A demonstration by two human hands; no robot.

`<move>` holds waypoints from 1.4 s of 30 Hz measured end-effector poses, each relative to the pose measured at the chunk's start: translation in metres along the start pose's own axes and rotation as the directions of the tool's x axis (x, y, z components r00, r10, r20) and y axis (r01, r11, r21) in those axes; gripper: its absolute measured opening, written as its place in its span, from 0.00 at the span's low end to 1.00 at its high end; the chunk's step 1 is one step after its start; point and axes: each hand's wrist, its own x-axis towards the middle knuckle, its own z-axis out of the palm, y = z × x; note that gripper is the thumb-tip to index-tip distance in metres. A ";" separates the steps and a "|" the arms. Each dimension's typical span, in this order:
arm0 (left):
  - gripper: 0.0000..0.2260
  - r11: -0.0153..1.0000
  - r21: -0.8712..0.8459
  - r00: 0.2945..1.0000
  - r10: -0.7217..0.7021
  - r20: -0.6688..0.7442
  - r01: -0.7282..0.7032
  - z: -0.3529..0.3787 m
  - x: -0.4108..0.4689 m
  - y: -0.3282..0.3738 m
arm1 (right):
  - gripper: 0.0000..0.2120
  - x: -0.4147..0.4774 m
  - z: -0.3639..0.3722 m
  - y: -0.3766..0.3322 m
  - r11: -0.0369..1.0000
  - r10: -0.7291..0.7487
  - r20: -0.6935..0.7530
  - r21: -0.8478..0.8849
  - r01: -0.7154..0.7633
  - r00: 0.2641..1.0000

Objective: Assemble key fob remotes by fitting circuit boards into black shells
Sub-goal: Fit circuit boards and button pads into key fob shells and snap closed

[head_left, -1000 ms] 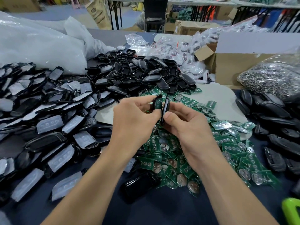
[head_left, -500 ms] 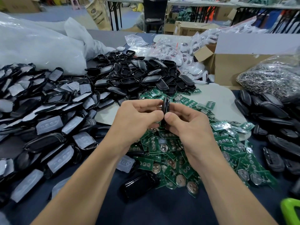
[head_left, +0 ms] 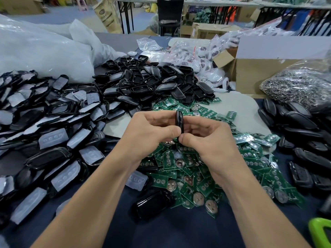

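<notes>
A black key fob (head_left: 179, 120) stands on edge between my hands, its two shell halves pressed together. My left hand (head_left: 150, 133) and my right hand (head_left: 209, 138) both pinch it from the sides, thumbs meeting at its lower end. No circuit board shows inside it. Under my hands lies a heap of green circuit boards (head_left: 193, 176) with round battery clips. A pile of empty black shells (head_left: 154, 85) sits behind. Shell halves with clear button pads (head_left: 52, 138) cover the left side.
Closed black fobs (head_left: 304, 140) lie at the right, one black shell (head_left: 152, 204) near the front. A bag of metal rings (head_left: 300, 85), a cardboard box (head_left: 254, 70), a big white bag (head_left: 44, 54) and small plastic packets (head_left: 200, 54) line the back. A green object (head_left: 320, 231) is bottom right.
The two shell halves, held apart with a green board showing a second ago, have been brought together into one closed fob. Both hands stayed in place over the circuit boards.
</notes>
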 end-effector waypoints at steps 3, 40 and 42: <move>0.16 0.999 0.022 0.999 0.036 0.012 -0.036 -0.001 -0.001 0.002 | 0.19 0.000 0.000 0.001 1.000 -0.015 -0.010 -0.020 0.014 1.000; 0.15 0.997 -0.076 1.000 0.002 0.014 -0.001 -0.003 0.001 0.001 | 0.19 -0.002 0.006 0.004 0.979 -0.141 0.010 -0.148 0.141 0.990; 0.12 0.996 -0.086 0.999 -0.029 0.024 0.031 -0.003 0.000 0.002 | 0.19 -0.004 0.007 0.003 0.980 -0.138 0.038 -0.140 0.142 0.990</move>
